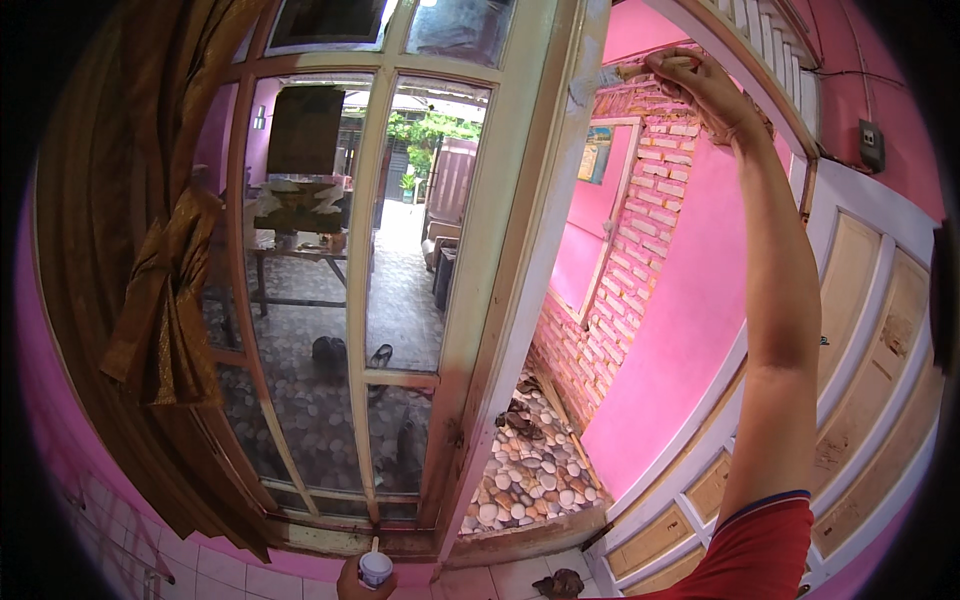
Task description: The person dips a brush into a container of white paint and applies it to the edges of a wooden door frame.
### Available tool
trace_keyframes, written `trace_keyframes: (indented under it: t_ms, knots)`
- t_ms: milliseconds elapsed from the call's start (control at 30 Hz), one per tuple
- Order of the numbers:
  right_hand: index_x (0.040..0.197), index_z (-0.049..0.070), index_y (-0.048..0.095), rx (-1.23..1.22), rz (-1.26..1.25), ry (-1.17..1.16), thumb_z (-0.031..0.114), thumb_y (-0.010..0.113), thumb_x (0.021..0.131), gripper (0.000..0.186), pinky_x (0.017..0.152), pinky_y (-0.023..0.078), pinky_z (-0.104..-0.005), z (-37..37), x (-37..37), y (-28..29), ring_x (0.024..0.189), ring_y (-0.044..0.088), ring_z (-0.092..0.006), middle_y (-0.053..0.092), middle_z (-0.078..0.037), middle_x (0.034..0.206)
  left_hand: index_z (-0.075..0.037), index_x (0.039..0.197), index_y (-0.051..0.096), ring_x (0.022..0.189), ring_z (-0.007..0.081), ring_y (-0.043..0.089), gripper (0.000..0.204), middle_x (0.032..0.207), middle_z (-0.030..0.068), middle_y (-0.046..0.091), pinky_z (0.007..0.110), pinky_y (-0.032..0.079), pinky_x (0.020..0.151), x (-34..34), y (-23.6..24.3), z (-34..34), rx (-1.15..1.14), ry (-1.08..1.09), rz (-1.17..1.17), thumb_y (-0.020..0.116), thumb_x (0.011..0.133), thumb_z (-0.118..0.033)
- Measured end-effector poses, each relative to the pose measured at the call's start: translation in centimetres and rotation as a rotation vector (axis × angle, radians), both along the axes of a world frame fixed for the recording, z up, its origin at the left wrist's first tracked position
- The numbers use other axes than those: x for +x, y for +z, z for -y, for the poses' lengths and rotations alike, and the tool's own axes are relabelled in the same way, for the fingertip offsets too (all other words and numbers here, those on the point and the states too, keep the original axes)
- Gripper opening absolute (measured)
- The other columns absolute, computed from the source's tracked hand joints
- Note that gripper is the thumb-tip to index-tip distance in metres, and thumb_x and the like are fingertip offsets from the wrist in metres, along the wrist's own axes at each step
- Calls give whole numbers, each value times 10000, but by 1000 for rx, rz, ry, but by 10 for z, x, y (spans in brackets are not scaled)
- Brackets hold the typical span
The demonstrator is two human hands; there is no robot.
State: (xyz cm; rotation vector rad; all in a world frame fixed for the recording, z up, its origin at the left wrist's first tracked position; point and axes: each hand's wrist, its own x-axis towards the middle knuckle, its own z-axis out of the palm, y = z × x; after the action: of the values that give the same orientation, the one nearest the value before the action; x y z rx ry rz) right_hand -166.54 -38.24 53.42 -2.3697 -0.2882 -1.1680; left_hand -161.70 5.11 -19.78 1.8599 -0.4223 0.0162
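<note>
My right arm reaches high, and my right hand [705, 95] is closed around the handle of a paintbrush [632, 72]. The brush's bristle end points left, at the upper part of the door frame post [548, 215]; whether it touches the wood I cannot tell. Pale bluish-white paint covers the post's right side, while its left side looks cream and worn. Low down, my left hand [352, 584] is wrapped round a small white cup [376, 570]. A thin pale stick [375, 545] stands up out of the cup.
A brown curtain [160, 310] hangs tied at the left of a glazed window [330, 290]. On the right a white panelled door [840, 390] stands open. Beyond the doorway are a pebble-patterned floor [530, 475] and a brick wall [650, 200]. A dark crumpled cloth [560, 583] lies on the tiles.
</note>
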Motion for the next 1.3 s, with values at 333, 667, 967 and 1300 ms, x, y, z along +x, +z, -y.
trace_keyframes:
  t_ms: [333, 667, 967, 1300]
  knots:
    - [1036, 37, 722, -184, 230, -201, 321, 779, 948, 302, 586, 408, -257, -40, -10, 19, 665, 561, -92, 637, -3, 740, -7, 1263, 640, 1018, 260, 691, 627, 1119, 151, 715, 386, 554, 894, 1, 2, 6, 31, 29, 63, 918, 744, -223]
    - [1051, 66, 709, -135, -109, 86, 277, 751, 971, 230, 716, 451, -236, 5, -15, -11, 783, 544, -66, 668, 3, 886, -7, 1275, 640, 1008, 249, 694, 616, 1117, 149, 717, 380, 557, 894, 2, -13, 2, -46, 6, 85, 905, 747, -181]
    - [1093, -1, 734, -272, 195, -56, 353, 792, 936, 392, 668, 421, -231, 11, 3, 22, 758, 541, -67, 658, 8, 859, -10, 1272, 647, 1006, 245, 691, 604, 1122, 148, 716, 378, 556, 889, -2, -5, 3, -6, 25, 102, 900, 748, -171]
    - [1074, 5, 732, -239, 397, -239, 304, 792, 939, 333, 622, 434, -256, -30, -3, 55, 740, 579, -100, 661, -19, 801, -11, 1255, 651, 982, 249, 689, 567, 1097, 147, 717, 378, 551, 870, -13, 4, 2, -6, 43, 92, 886, 765, -171]
